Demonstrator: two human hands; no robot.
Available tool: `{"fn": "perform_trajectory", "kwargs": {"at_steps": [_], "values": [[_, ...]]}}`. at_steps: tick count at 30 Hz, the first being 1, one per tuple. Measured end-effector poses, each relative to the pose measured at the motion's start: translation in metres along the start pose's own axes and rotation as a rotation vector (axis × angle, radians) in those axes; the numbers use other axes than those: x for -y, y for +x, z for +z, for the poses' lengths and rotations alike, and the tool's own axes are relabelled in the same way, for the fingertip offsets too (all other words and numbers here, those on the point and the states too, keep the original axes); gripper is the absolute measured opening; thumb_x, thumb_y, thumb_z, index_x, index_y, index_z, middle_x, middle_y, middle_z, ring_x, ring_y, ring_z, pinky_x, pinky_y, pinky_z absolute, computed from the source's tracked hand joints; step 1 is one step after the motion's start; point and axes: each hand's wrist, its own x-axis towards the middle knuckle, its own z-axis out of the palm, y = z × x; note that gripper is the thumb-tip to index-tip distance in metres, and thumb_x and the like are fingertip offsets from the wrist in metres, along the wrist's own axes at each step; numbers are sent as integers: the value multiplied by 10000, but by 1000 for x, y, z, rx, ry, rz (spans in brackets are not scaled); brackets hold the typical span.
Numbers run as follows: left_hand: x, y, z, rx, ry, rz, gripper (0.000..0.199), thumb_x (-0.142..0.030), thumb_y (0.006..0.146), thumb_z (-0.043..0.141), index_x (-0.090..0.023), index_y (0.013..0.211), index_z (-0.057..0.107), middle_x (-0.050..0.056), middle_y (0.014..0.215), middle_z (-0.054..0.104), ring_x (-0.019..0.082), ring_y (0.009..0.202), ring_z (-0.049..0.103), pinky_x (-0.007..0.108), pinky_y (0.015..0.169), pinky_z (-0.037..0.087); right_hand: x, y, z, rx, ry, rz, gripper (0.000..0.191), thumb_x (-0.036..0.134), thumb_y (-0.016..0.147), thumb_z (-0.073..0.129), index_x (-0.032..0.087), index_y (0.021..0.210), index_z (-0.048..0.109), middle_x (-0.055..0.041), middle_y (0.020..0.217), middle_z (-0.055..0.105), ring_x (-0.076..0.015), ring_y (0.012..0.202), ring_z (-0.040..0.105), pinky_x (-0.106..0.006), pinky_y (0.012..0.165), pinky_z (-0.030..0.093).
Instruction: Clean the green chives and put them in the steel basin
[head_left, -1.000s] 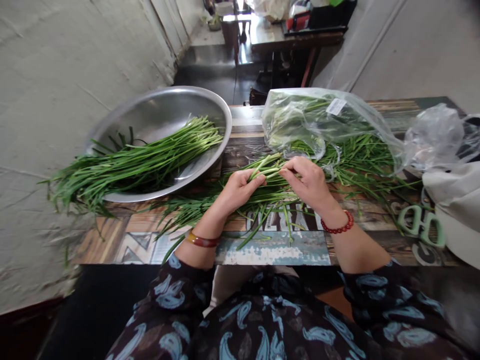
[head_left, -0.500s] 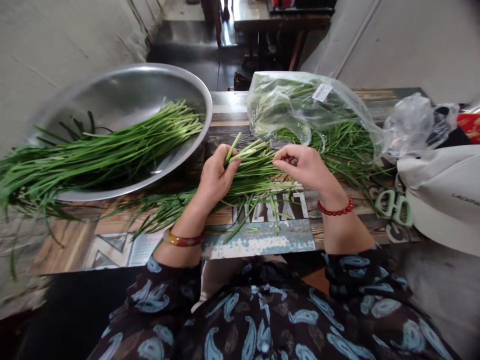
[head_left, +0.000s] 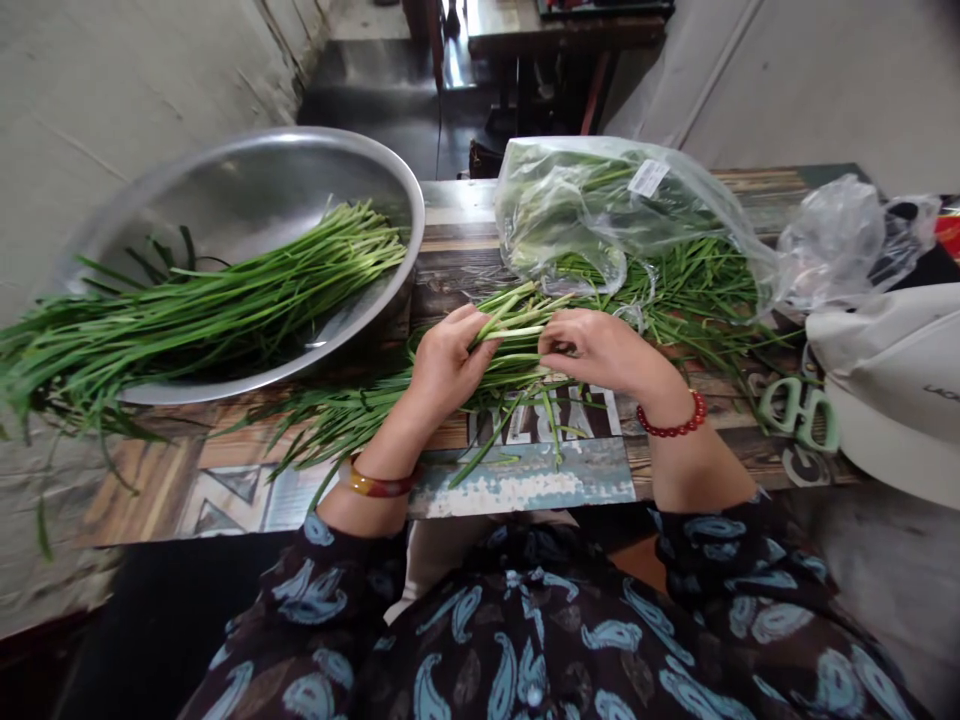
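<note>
Long green garlic chives [head_left: 352,408] lie in a loose pile on the wood-patterned table, pale stem ends toward the right. My left hand [head_left: 451,362], a bangle at its wrist, is closed on a few stems that point right. With thumb and fingers pinched, my right hand [head_left: 589,348] is at the pale tips of those stems; a red bead bracelet circles that wrist. Behind it, a clear plastic bag [head_left: 600,210] with a white label holds more chives, some spilling from its lower side. Loose green scraps lie on the table in front of my hands.
At the left stands a wide steel basin [head_left: 262,160] with a thick bunch of chives hanging over its rim. Green-handled scissors [head_left: 801,412] lie at the right beside a white cap [head_left: 892,390]. Behind them sits a crumpled clear bag [head_left: 832,240]. Walls flank the table.
My right hand has moved slightly left and down to the stem ends. The stems in my left hand have swung from pointing up to pointing right.
</note>
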Motion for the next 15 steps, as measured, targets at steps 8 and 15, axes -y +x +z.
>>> {"fn": "perform_trajectory", "kwargs": {"at_steps": [8, 15], "values": [[-5, 0, -1, 115, -124, -40, 278, -323, 917, 535, -165, 694, 588, 3, 706, 550, 146, 727, 487, 259, 713, 381, 11, 11, 25, -359, 257, -14, 122, 297, 870, 662, 198, 845, 730, -47, 830, 722, -181, 783, 647, -318, 744, 487], [-7, -1, -4, 169, -301, -225, 329, -365, 904, 532, -164, 647, 494, -43, 618, 399, 101, 609, 350, 235, 585, 286, 7, 14, 22, -505, 463, 259, 276, 415, 874, 639, 185, 749, 724, -7, 671, 676, -132, 630, 583, -261, 612, 441]]}}
